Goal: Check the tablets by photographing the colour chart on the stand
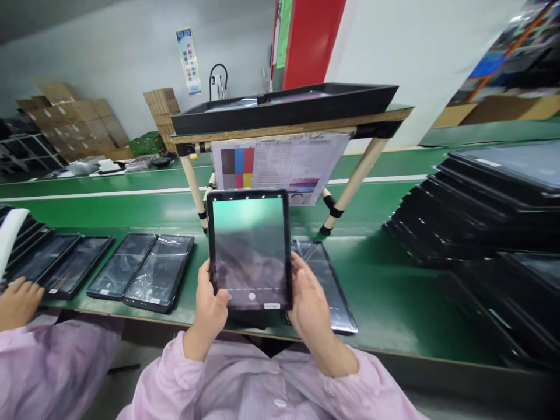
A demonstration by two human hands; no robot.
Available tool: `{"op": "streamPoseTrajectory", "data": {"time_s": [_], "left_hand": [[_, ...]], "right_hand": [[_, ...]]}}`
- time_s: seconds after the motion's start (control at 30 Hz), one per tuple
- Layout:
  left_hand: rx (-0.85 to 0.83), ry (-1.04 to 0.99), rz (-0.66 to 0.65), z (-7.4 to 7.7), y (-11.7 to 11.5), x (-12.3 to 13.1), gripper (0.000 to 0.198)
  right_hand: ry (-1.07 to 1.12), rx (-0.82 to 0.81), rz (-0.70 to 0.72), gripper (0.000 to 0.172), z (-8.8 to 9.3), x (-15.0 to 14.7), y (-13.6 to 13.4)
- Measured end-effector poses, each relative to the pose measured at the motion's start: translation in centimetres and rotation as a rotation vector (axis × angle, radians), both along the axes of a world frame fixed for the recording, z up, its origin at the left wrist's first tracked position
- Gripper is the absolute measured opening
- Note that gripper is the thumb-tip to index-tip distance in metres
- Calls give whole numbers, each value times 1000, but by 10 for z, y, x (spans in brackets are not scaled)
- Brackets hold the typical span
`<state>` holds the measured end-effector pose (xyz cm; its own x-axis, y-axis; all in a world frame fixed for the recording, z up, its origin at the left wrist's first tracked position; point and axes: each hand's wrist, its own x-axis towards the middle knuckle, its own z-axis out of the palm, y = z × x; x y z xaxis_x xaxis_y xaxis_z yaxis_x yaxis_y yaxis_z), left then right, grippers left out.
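A black-framed tablet (249, 251) is held upright above the front edge of the bench, its lit screen showing a camera picture with a round white button low down. My left hand (210, 303) grips its lower left side, the thumb over the bottom corner of the screen. On the opposite side, my right hand (310, 294) holds the right edge, its fingers partly hidden behind the tablet. Beneath and to the right of it lies another tablet (335, 291) with a shiny film, partly covered by my right hand.
Left along the green bench (376, 303) lie several film-covered tablets (160, 271). A co-worker's hand (20, 300) rests at far left. Stacked black trays (472, 204) stand at right. Ahead is a pipe-legged stand (356, 172) carrying a black tray (324, 102) and a printed sheet (275, 166).
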<state>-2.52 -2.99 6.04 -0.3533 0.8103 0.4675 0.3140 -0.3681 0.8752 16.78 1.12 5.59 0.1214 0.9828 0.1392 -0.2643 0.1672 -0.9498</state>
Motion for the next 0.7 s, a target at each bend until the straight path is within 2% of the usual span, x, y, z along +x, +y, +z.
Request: {"op": "streamPoseTrajectory", "data": {"time_s": [0.1, 0.2, 0.37, 0.53, 0.7], "left_hand": [[92, 289, 49, 13, 2, 4, 99], [13, 482, 109, 22, 1, 15, 115], [-74, 560, 176, 22, -2, 27, 132], [-59, 601, 209, 19, 2, 27, 133], [-64, 593, 210, 17, 4, 26, 132]], "right_hand": [[266, -73, 56, 51, 18, 0, 11], [294, -69, 122, 49, 27, 3, 19], [246, -54, 155, 50, 23, 8, 22], [273, -57, 177, 51, 26, 6, 17], [211, -54, 174, 52, 30, 5, 13]]}}
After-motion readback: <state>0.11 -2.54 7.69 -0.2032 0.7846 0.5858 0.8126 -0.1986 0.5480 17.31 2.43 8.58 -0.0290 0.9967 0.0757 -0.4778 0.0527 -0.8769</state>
